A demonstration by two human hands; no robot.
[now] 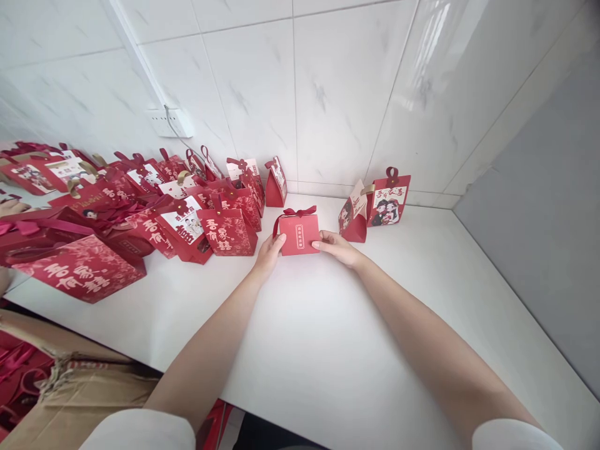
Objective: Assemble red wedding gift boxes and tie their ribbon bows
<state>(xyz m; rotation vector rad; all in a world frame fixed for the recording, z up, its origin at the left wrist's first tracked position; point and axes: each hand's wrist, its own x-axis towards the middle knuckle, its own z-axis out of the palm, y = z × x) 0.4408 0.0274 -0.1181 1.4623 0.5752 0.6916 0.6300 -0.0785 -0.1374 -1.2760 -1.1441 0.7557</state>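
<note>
Between my two hands is a small red gift box (299, 236) with a dark red ribbon bow (300, 212) on top and a framed line of characters on its front. My left hand (270, 253) grips its left side, thumb on the front face. On its right side my right hand (338, 247) holds it the same way, fingers partly hidden behind. Just beyond my right hand stand a red box with a pale card (354, 215) and a red box with a cartoon couple (388, 203).
Many red gift boxes (227, 231) crowd the left of the white table (328, 350). A tiled wall (337, 94) with a socket strip (169, 123) rises behind, a grey panel (539, 206) at right. Lower left is an open cardboard carton (84, 400) with red items. Part of another person's hand (12, 207) shows at far left.
</note>
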